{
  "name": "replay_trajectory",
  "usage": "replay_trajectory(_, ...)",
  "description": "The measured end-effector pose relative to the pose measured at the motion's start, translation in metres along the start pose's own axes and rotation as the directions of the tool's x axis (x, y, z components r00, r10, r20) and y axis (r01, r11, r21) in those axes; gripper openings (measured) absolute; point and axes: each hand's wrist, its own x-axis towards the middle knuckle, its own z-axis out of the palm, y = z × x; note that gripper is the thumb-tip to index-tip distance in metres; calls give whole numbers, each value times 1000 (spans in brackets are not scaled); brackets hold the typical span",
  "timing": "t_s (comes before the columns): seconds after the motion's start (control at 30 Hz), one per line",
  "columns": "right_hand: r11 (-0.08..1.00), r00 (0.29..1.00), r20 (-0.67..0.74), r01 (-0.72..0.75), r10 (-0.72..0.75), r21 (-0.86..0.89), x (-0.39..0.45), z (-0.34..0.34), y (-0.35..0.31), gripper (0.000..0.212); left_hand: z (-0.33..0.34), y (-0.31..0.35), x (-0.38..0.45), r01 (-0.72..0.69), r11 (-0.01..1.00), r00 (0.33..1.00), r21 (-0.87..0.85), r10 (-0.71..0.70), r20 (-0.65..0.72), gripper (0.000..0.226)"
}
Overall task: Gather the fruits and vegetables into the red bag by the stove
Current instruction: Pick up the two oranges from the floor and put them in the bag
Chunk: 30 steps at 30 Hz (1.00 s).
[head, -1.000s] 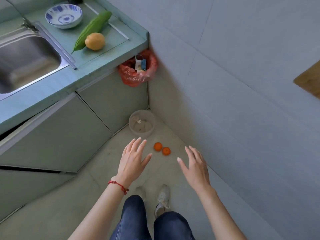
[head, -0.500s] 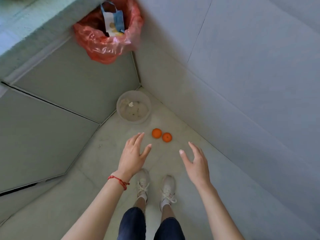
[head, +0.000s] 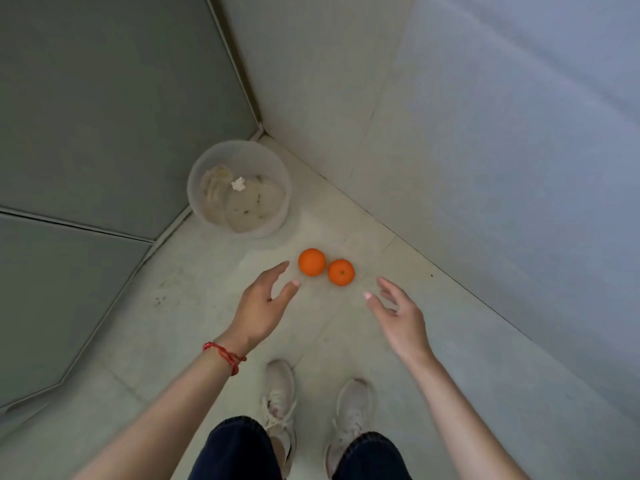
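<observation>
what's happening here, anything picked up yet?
Not yet. A person is bending over two oranges on the floor in the corner: one nearer the translucent bucket, the other beside it. The left hand and right hand are both open, reaching in from either side, touching neither fruit. The red bag is out of view.

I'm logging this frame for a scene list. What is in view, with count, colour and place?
oranges: two, orange, on the floor side by side near the corner, between the reaching hands.
tub: one, clear plastic, in the corner by the cabinet, pale scraps inside.
cabinet doors: grey-green, left side.
wall: pale grey tiles, right side.
shoes: two, off-white, bottom centre.
bracelet: one, red string, left wrist.
left hand: open, close to the left orange.
right hand: open, below the right orange.
</observation>
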Motion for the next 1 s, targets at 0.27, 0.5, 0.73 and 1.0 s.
replay_trajectory(0.27,994,994,17,105,-106,35,95,47,77,47,57,-82,94,-84,996,996,1,84,41,47)
replay_trajectory(0.5,986,987,7,163,-163,36,156,93,145,50,100,-142,166,-93,994,995,-56,95,20,57)
replay_trajectory(0.73,975,976,21,218,-218,-40,193,128,184,65,130,-177,211,-38,992,999,-123,41,17,71)
replay_trajectory(1.0,983,984,-2,176,-177,-58,210,144,196,74,144,-184,230,7,986,1000,-168,-5,13,73)
